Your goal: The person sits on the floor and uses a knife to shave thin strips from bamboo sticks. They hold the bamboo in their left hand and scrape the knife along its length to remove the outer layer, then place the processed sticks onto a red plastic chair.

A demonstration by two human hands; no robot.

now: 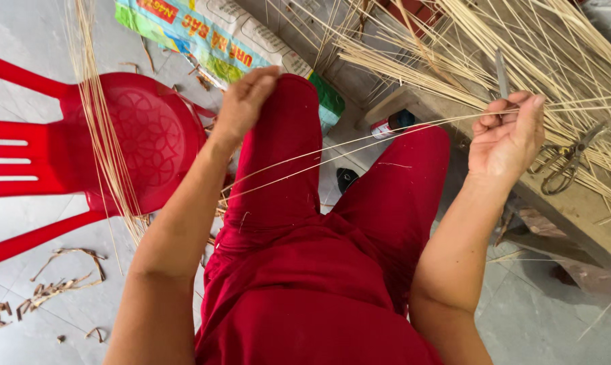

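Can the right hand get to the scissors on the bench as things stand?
Probably yes, but not freely: the right hand is shut on a small blade and thin strips. The scissors lie close beside it, uncovered on the bench.

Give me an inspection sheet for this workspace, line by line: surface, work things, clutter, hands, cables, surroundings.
Surface: grey tiled floor; wooden bench at right.
Job's things: thin pale strands stretched between both hands; bundle of strips on the bench; a blade in the right hand.
Clutter: curled shavings on the floor; scissors on the bench; small can.
Grippers: left hand pinches the strands at the knee; right hand grips strands and blade.
Cables: nothing seen.
Surroundings: red plastic chair draped with strips; printed sack.
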